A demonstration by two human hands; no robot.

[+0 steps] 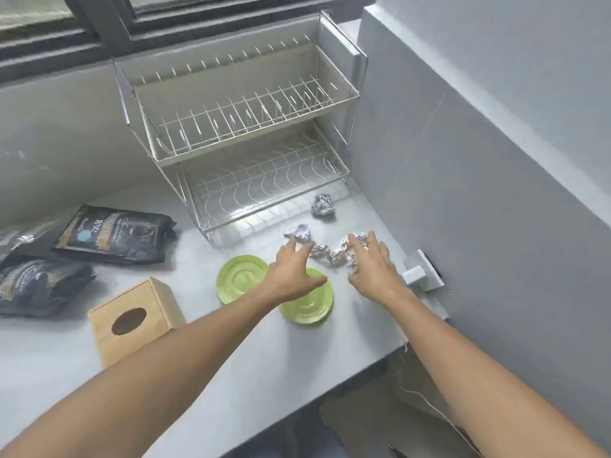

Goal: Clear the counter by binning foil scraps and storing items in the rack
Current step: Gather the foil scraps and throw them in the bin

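Observation:
Several crumpled foil scraps lie on the grey counter (231, 342) in front of a two-tier wire dish rack (251, 153). One foil ball (323, 205) sits apart near the rack's right foot. Another foil scrap (299, 233) lies at the fingertips of my left hand (291, 272), whose fingers are spread. A cluster of foil scraps (334, 254) lies between both hands. My right hand (372, 266) rests with fingers spread over its right end. Two green plates lie flat: one plate (236, 276) left of my left wrist, the other plate (310, 305) partly under it.
Black printed pouches (115, 234) lie at the left, with a wooden tissue box (135, 317) in front of them. A white plug in a wall socket (420, 272) sticks out at the right. The counter's edge (330, 385) runs diagonally at lower right, by the wall.

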